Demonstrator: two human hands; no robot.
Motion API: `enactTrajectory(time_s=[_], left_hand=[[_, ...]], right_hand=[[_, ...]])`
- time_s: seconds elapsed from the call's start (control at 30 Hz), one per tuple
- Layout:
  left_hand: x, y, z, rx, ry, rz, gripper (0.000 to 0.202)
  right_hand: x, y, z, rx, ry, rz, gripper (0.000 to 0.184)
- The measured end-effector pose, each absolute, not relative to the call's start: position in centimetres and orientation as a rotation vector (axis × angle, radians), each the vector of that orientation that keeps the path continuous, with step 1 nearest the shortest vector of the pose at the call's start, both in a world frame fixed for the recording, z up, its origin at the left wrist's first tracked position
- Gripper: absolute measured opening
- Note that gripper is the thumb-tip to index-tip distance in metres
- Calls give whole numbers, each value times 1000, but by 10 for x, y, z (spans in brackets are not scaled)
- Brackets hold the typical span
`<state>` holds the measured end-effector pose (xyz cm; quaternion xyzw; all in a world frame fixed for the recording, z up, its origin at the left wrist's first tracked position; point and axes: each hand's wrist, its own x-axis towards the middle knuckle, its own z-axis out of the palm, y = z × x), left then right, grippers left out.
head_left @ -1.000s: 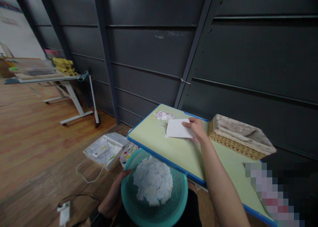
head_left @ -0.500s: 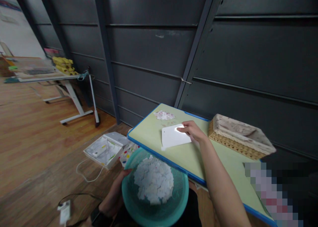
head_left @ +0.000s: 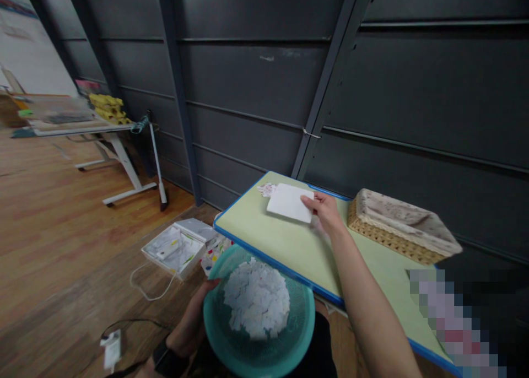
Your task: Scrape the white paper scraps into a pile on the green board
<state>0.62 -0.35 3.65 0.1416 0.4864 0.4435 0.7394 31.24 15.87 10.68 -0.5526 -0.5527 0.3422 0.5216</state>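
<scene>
My left hand [head_left: 200, 306] grips the left rim of a teal mesh basket [head_left: 303, 334], its thumb over the edge. White torn paper pieces [head_left: 258, 298] are heaped inside it. The basket stands at my lap, against the front edge of a pale green table [head_left: 264, 229] with a blue border. Above that tabletop, my right hand [head_left: 324, 207] pinches a flat white sheet [head_left: 291, 201] by its right end, thumb on top. Partly hidden behind the sheet, a small pile of pale, reddish-flecked bits [head_left: 266, 189] lies on the table.
A lined wicker basket [head_left: 397, 251] sits on the table's right part, by the dark panelled wall [head_left: 256, 80]. Down on the floor to the left are an open white box [head_left: 176, 251] with a cord and a white power strip [head_left: 111, 347]. Another table [head_left: 82, 129] stands farther left.
My right hand has moved the white sheet up and away toward the pale pile, tilting it and now covering part of the pile. My left hand and the teal basket have stayed put.
</scene>
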Motion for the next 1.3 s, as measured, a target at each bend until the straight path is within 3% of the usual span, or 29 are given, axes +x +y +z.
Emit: enactTrajectory(time_s=[0.2, 0.47, 0.83, 1.03, 1.3], left_hand=[[6, -4, 38, 339, 1068, 1000, 10], [5, -3, 32, 330, 1053, 980, 12], [5, -2, 30, 323, 1066, 958, 22], [6, -5, 30, 342, 1031, 971, 16], [1, -4, 18, 323, 991, 937, 22]], right_hand=[[330, 165, 108, -1744, -1230, 13, 31], [324, 162, 106, -1965, -1264, -257, 28], [323, 169, 94, -1748, -1449, -166, 37], [302, 171, 82, -1646, -1645, -54, 33], [296, 174, 76, -1541, -1737, 22, 31]])
